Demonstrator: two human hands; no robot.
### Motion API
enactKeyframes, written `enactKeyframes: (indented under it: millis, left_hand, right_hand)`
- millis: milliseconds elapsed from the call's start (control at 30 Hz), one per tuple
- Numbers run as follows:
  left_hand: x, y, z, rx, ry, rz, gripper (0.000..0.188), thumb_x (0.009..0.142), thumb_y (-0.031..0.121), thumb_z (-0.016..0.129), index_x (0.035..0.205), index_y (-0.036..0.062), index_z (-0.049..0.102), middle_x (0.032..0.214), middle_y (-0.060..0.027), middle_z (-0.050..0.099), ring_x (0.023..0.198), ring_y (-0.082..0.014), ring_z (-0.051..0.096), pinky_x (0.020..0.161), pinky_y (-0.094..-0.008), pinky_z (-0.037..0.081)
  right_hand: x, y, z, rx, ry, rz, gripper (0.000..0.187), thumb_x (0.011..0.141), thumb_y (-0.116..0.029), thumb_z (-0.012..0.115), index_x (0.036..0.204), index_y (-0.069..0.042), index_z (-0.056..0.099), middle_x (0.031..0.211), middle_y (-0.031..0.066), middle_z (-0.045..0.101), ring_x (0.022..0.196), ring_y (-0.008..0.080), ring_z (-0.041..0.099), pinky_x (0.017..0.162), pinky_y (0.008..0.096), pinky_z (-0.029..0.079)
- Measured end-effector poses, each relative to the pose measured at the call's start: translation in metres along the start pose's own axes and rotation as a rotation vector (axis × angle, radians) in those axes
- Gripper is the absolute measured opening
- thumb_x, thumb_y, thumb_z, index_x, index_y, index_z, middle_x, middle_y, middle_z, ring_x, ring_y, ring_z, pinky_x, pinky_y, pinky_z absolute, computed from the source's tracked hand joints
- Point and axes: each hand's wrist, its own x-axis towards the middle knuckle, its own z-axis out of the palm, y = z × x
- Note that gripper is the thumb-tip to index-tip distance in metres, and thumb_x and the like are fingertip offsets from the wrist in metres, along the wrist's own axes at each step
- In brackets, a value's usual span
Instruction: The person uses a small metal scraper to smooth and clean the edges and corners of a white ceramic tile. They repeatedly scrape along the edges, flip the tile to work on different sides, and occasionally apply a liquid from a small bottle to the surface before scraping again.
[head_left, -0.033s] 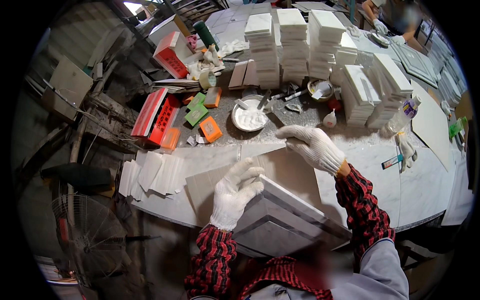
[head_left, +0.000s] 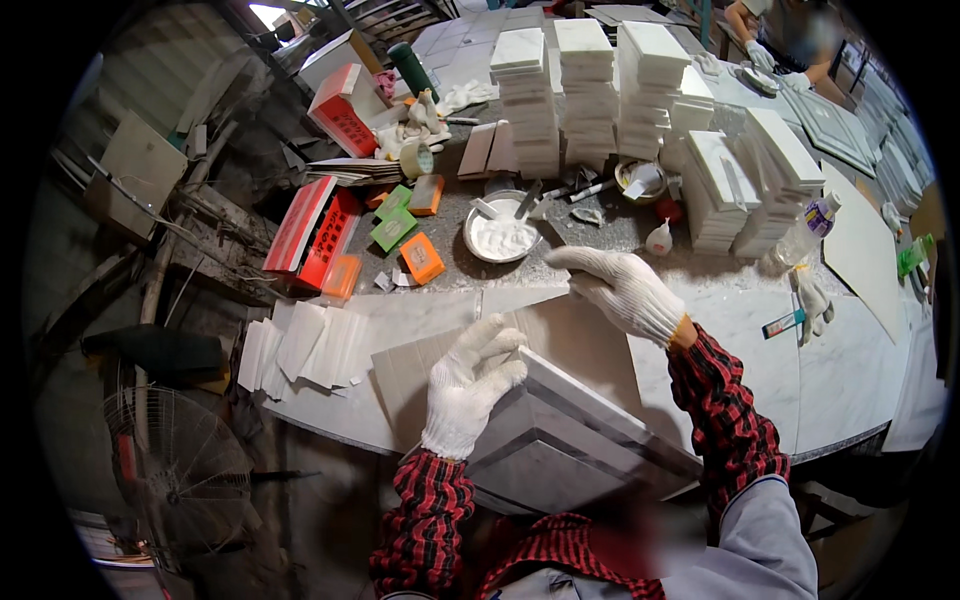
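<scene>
My left hand (head_left: 466, 388), in a white knit glove, is closed around the upper corner of a tilted stone panel (head_left: 560, 450). The panel has a pale edge and grey, dark-banded faces; it leans toward me above a flat cardboard sheet (head_left: 590, 335). My right hand (head_left: 628, 290), gloved too, is raised past the panel with its fingers bent together. A thin dark blade (head_left: 553, 236) shows at its fingertips; whether it is gripped there is hard to see. Beyond it stands a bowl of white paste (head_left: 502, 238) with flat tools in it.
Tall stacks of white tiles (head_left: 585, 95) stand at the back. Red boxes (head_left: 318, 235) and small orange and green boxes (head_left: 420, 258) lie left. Loose white tiles (head_left: 310, 345) rest at the left edge, near a fan (head_left: 175, 480). A bottle (head_left: 810, 225) stands right; another person (head_left: 790, 40) works far right.
My right hand has shifted very slightly up and left. The left hand and the panel look almost unchanged.
</scene>
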Motion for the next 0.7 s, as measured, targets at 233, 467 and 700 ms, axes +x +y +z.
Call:
enactKeyframes:
  millis: [233, 467, 700]
  left_hand:
    - [0.009, -0.013, -0.011, -0.012, -0.069, 0.069, 0.055, 0.089, -0.007, 0.067, 0.141, -0.0002, 0.051, 0.127, -0.0138, 0.065, 0.116, -0.0169, 0.06, 0.093, -0.0276, 0.051]
    - [0.012, -0.012, -0.017, -0.116, -0.222, 0.03, 0.053, 0.092, -0.007, 0.063, 0.143, -0.0004, 0.049, 0.131, -0.0161, 0.064, 0.116, -0.017, 0.061, 0.098, -0.0279, 0.05]
    - [0.011, -0.014, -0.011, -0.097, -0.193, 0.006, 0.055, 0.092, -0.006, 0.064, 0.144, 0.0027, 0.049, 0.127, -0.0154, 0.065, 0.113, -0.0161, 0.062, 0.098, -0.0297, 0.051]
  right_hand:
    - [0.03, 0.021, 0.008, -0.347, -0.092, -0.025, 0.066, 0.091, -0.015, 0.056, 0.154, -0.023, 0.036, 0.091, 0.022, 0.07, 0.083, 0.0418, 0.068, 0.072, 0.0495, 0.052]
    - [0.072, 0.03, 0.014, -0.269, -0.155, 0.151, 0.036, 0.086, -0.021, 0.061, 0.118, -0.01, 0.071, 0.081, 0.016, 0.073, 0.078, 0.0335, 0.071, 0.075, 0.0428, 0.055]
    - [0.117, 0.096, 0.035, -0.338, -0.051, 0.29, 0.027, 0.082, -0.024, 0.065, 0.102, -0.012, 0.079, 0.084, 0.008, 0.076, 0.078, 0.0257, 0.073, 0.077, 0.0381, 0.057]
